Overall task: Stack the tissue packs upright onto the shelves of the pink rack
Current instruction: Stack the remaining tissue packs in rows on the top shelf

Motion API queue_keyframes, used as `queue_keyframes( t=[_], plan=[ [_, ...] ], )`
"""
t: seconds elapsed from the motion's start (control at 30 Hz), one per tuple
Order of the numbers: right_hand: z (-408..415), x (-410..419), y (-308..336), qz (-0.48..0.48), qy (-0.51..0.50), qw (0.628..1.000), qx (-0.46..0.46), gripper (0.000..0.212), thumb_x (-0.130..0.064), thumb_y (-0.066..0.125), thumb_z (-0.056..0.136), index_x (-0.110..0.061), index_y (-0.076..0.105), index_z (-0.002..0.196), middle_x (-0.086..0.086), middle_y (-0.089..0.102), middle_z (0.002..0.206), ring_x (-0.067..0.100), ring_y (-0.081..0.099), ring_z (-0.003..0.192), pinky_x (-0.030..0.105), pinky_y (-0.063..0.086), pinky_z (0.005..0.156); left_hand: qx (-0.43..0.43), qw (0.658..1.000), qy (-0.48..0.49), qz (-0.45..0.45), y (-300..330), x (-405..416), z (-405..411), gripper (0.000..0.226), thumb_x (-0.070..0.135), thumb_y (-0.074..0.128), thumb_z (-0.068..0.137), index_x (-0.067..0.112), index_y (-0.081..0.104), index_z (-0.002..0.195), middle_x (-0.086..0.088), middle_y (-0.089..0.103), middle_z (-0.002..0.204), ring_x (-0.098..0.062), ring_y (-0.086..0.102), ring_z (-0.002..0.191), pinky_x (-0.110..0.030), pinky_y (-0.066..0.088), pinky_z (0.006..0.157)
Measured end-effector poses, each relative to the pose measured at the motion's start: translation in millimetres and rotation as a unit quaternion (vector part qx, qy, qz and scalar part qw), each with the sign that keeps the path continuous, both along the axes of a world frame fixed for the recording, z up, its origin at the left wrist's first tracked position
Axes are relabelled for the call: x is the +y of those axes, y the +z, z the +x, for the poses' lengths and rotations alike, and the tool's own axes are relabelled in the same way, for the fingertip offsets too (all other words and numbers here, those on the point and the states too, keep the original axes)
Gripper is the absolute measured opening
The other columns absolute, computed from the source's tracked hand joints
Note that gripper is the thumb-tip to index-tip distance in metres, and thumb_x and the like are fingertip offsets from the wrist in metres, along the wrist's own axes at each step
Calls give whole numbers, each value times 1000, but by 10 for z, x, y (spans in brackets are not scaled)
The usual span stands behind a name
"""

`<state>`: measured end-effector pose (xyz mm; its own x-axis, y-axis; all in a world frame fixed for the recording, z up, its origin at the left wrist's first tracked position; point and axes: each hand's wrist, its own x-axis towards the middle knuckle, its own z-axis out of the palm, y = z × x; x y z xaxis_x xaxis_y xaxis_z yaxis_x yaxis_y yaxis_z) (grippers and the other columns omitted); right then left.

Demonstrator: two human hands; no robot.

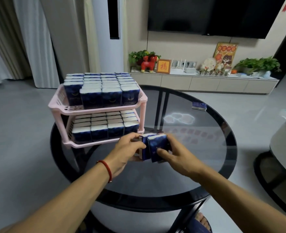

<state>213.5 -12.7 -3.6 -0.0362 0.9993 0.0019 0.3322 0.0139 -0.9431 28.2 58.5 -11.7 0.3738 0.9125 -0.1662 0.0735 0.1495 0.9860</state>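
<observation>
The pink two-tier rack [58,107] stands at the left of the round glass table [206,174]. Both shelves hold several dark blue tissue packs standing upright in rows, top shelf [103,88] and bottom shelf [105,126]. In front of the rack's right foot, two blue tissue packs [153,144] stand side by side just above the glass. My left hand [127,152] grips them from the left, and my right hand [174,157] holds them from the right with the thumb on the front face. One more pack [199,105] lies flat at the table's far right.
A second round table [280,145] with a white wrapper on it stands at the right edge. Behind are a low TV cabinet [202,81] with plants and ornaments, a wall TV, and curtains at the left. My foot in a sandal shows under the glass.
</observation>
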Motion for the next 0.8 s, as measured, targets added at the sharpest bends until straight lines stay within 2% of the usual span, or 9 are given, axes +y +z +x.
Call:
queue_keyframes(
  t=[0.1,0.17,0.23,0.3,0.43,0.5,0.57,0.7,0.8],
  plan=[
    [-49,58,-37,20,-2,999,-50,36,-19,63,100,-20,50,133,1,64,118,18,70,102,41,64,78,12,999,-42,27,7,80,-94,41,14,70,73,14,70,114,-13,73,110,-32,71,101,-41,60,76],
    [-90,98,-44,35,2,995,-94,40,-29,68,96,-21,51,131,0,64,114,17,70,96,36,64,72,48,992,-79,81,25,97,-165,55,24,78,66,21,67,120,-5,75,113,-25,71,108,-42,60,88],
    [-111,125,-62,62,10,984,-164,45,-38,71,93,-24,50,131,-5,64,114,12,68,95,32,63,72,122,975,-96,158,40,108,-233,62,30,85,65,29,62,122,4,74,115,-13,70,110,-38,58,96],
    [-118,152,-76,102,15,968,-227,51,-42,72,91,-28,48,133,-13,62,115,6,65,96,30,61,78,164,963,-94,194,38,111,-299,58,27,85,68,34,60,120,9,73,114,-6,70,108,-37,59,96],
    [-143,200,-52,134,27,961,-240,60,-47,71,90,-35,42,141,-19,56,119,4,63,99,27,60,80,223,947,-102,209,-27,93,-416,54,36,79,66,42,58,114,13,72,112,-4,68,109,-41,58,95],
    [-159,223,-50,147,36,956,-253,54,-46,68,93,-34,46,142,-15,58,118,4,63,97,27,60,80,227,947,-102,203,-62,73,-437,57,36,80,68,40,58,121,15,71,117,-1,66,114,-39,55,101],
    [-162,244,-67,143,45,962,-228,48,-41,67,96,-30,53,141,-11,61,118,7,66,93,30,61,79,232,944,-99,212,-67,57,-435,57,34,80,72,37,59,125,15,71,119,1,65,115,-37,53,105],
    [-130,267,-111,121,50,974,-183,49,-38,70,95,-26,56,140,-6,64,117,12,70,91,33,63,76,262,930,-118,231,-21,38,-422,57,38,77,75,33,57,128,14,68,120,-1,63,114,-36,53,102],
    [-124,272,-117,117,47,975,-182,50,-39,71,94,-23,57,139,-5,66,116,12,71,91,33,63,76,271,925,-117,237,-8,24,-400,55,38,78,76,31,57,126,11,68,116,-6,65,108,-37,56,96]
  ],
)
